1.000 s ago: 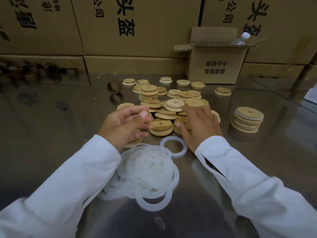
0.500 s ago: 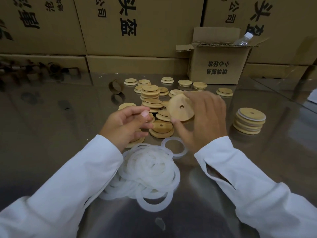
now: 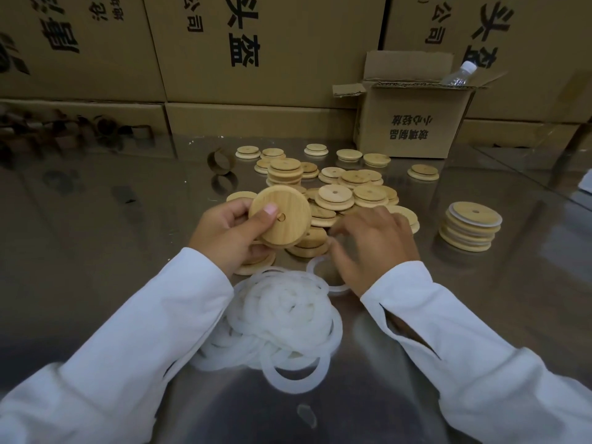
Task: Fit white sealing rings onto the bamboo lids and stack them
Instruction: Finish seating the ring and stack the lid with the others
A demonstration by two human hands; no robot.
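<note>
Your left hand [image 3: 229,237] holds one bamboo lid [image 3: 280,216] tilted up toward you, raised above the near edge of the loose lid pile [image 3: 339,195]: thumb pressed on its face just beside the small centre hole, fingers curled behind and under its rim, clamped on it. No ring shows on this lid.

Your right hand [image 3: 373,243] is low over the table, just right of the held lid, fingers spread and bent down over a single white sealing ring [image 3: 320,272] lying flat. I cannot tell whether the fingertips touch it or grip anything.

The heap of sealing rings [image 3: 282,325] lies nearer you than the lid pile, between your sleeves. The finished stack [image 3: 470,226], with white rings showing between lids, stands well right of the pile on the steel table [image 3: 96,238].
</note>
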